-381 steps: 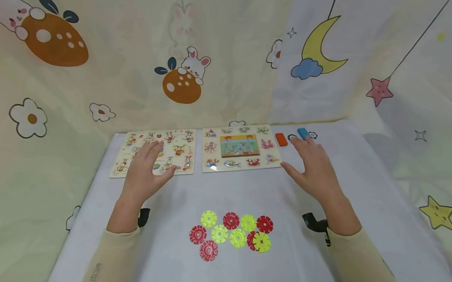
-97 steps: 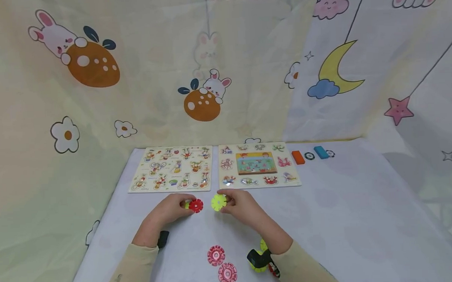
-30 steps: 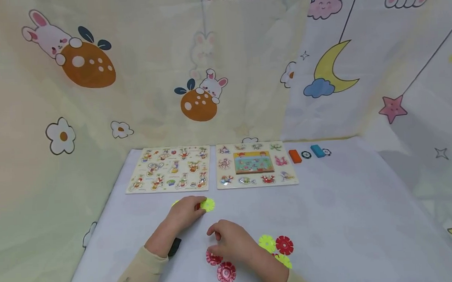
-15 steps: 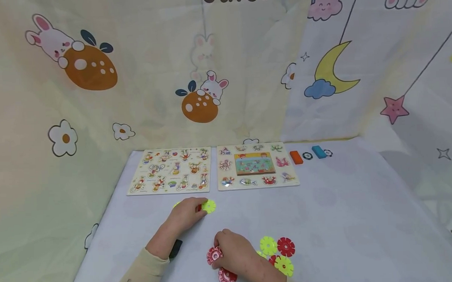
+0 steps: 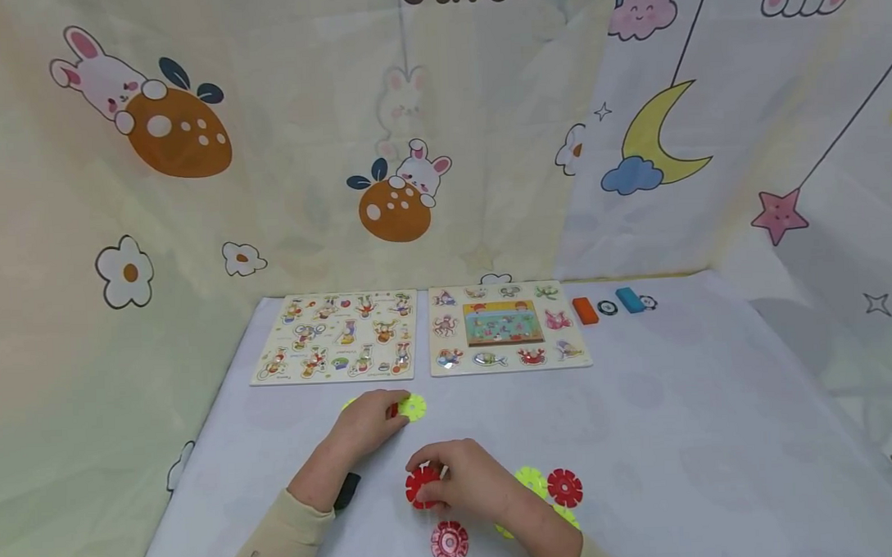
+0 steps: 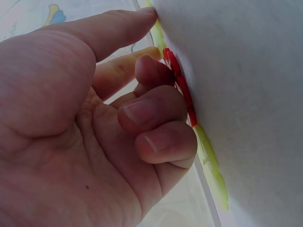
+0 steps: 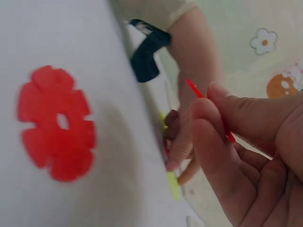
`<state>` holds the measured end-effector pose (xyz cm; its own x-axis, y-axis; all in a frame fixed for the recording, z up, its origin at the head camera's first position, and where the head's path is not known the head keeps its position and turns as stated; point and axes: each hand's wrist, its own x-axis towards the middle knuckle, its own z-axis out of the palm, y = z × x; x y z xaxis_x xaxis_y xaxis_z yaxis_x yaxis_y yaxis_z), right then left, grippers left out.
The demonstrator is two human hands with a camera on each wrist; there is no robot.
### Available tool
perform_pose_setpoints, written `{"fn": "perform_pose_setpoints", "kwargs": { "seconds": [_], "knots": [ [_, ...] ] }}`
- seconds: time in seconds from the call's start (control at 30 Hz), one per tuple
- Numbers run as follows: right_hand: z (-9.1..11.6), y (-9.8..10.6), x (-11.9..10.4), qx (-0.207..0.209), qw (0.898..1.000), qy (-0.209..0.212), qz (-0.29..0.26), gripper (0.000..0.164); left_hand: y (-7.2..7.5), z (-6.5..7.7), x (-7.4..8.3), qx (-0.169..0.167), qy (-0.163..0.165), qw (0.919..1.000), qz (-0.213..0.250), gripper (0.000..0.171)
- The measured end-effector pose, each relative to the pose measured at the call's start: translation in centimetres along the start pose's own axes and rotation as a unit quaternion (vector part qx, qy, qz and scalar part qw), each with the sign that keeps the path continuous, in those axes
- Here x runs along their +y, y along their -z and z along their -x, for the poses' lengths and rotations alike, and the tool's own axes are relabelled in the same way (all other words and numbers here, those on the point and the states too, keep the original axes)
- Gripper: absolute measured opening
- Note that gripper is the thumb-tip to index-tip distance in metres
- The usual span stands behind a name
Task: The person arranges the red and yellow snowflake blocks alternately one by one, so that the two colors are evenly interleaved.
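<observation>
My left hand [image 5: 366, 425] pinches a yellow slotted interlocking disc [image 5: 413, 407] by its edges with thumb and index finger. That disc lies in a row with a red disc [image 6: 181, 87] and another yellow disc [image 6: 211, 165], along the white tabletop in the left wrist view. The left hand covers most of the row in the head view. My right hand [image 5: 464, 479] holds a red interlocking disc [image 5: 420, 487] between thumb and fingertips, seen edge-on and raised off the table in the right wrist view. A second red disc [image 5: 450, 543] lies below the right hand.
Several yellow discs [image 5: 531, 480] and a red disc [image 5: 565, 487] lie right of my right hand, partly hidden by the forearm. Two picture puzzle boards [image 5: 420, 368] stretch along the back. An orange block [image 5: 585, 310] and a blue block [image 5: 629, 300] sit at the back right.
My right hand has reached down to the two red discs, pinched the upper one and lifted it off the cloth. The left hand stays at the row of discs.
</observation>
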<state>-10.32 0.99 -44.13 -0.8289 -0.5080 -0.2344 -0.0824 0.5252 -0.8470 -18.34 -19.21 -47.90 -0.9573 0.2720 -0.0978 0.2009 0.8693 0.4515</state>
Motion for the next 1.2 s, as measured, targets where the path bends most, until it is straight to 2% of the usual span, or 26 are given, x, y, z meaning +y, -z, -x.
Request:
{"fn": "perform_pose_setpoints", "kwargs": {
  "seconds": [0.07,0.2,0.43,0.53,0.77,0.93,1.2],
  "knots": [
    [-0.2,0.8,-0.4,0.012,0.999,0.003,-0.033,0.031,0.0,0.0,0.0,-0.001,0.001,1.0000,-0.003,0.043],
    [-1.2,2.4,-0.9,0.051,0.997,-0.011,-0.051,0.043,-0.1,-0.1,-0.1,-0.003,0.001,1.0000,-0.005,0.044],
    [-4.7,4.5,0.8,0.116,0.992,-0.009,0.050,0.051,-0.2,-0.3,-0.1,-0.002,-0.004,0.9999,-0.010,0.042],
    [-6.3,4.8,2.0,0.131,0.989,-0.022,0.068,0.051,-0.2,-0.3,-0.1,-0.006,-0.002,0.9999,-0.010,0.042],
    [-8.3,4.6,3.9,0.129,0.986,-0.045,0.100,0.053,-0.2,-0.2,0.2,-0.006,-0.006,0.9999,-0.008,0.042],
    [-8.5,4.3,4.2,0.139,0.979,-0.058,0.138,0.051,-0.2,-0.3,0.1,-0.003,-0.006,0.9999,-0.011,0.043],
    [-8.6,4.3,4.6,0.146,0.978,-0.054,0.136,0.044,0.1,-0.1,0.6,0.003,-0.004,0.9998,-0.020,0.043]
  ]
}}
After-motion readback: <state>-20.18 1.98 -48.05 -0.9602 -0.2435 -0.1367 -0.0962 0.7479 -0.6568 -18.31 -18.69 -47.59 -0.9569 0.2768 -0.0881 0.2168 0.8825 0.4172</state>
